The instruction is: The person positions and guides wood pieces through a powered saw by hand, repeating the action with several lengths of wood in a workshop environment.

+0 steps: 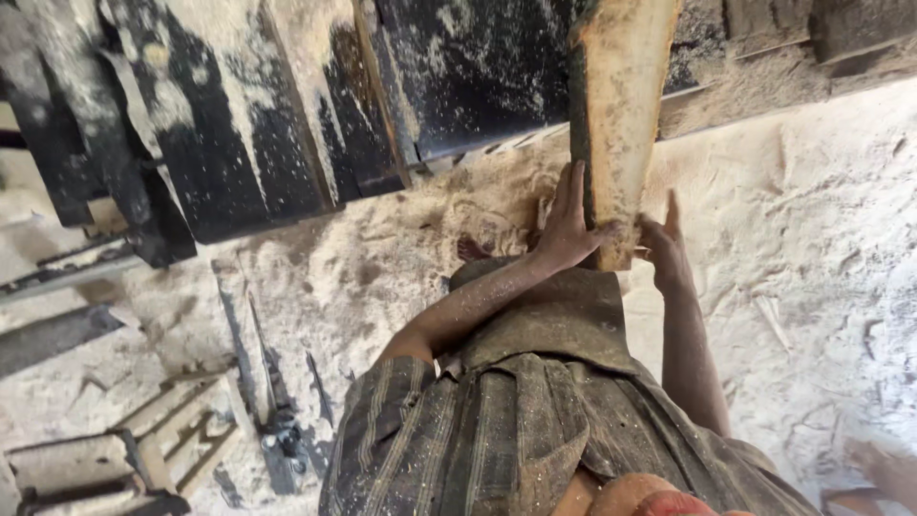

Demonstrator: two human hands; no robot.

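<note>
A rough pale wooden plank [621,105] runs away from me over the dark machine bed. My left hand [568,225] grips its near end from the left side, fingers spread up along the dark edge. On the right side of the same end, my right hand [662,247] holds the plank with one finger pointing up. Both forearms are dusted with sawdust. Below them I see my striped, dusty shirt [497,430] and one bare foot [473,250] in the sawdust.
A black, sawdust-covered machine frame [248,124] fills the upper left. Thick sawdust [821,239] covers the floor on the right. Metal rails and wooden blocks [181,430] lie at lower left. Dark timbers [841,29] sit at top right.
</note>
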